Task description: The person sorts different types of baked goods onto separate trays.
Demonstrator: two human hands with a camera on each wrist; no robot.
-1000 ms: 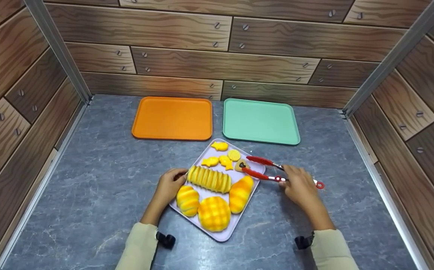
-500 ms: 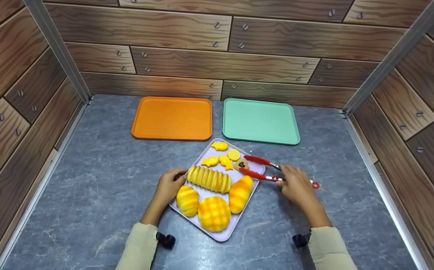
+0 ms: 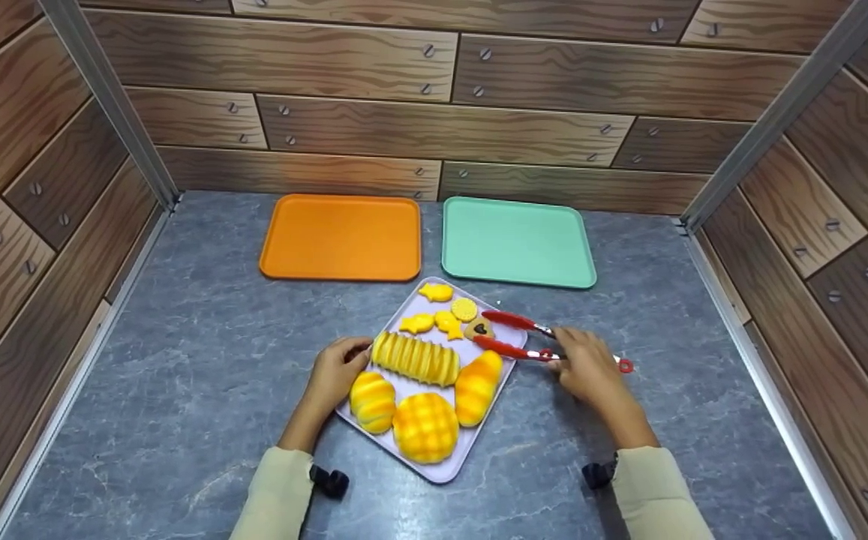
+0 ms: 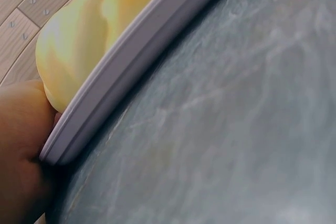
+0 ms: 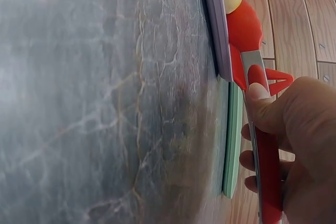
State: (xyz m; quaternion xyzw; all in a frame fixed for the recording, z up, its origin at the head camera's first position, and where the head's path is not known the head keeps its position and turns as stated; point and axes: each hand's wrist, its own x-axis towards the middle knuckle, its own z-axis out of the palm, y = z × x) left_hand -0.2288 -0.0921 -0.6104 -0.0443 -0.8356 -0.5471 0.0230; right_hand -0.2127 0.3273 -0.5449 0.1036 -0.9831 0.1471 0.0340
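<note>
The heart-centred biscuit, roundish with no clear long axis, lies near the right corner of the lilac tray, to the left of the nearer right hand and between the 2 widely spread tips of the red tongs; whether either tip touches it is unclear. The right hand's fingers curl round the tongs, while the left hand grips the tray's left edge.

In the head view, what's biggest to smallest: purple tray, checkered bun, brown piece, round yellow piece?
1. Purple tray
2. Checkered bun
3. Brown piece and round yellow piece: too alike to rank
</note>
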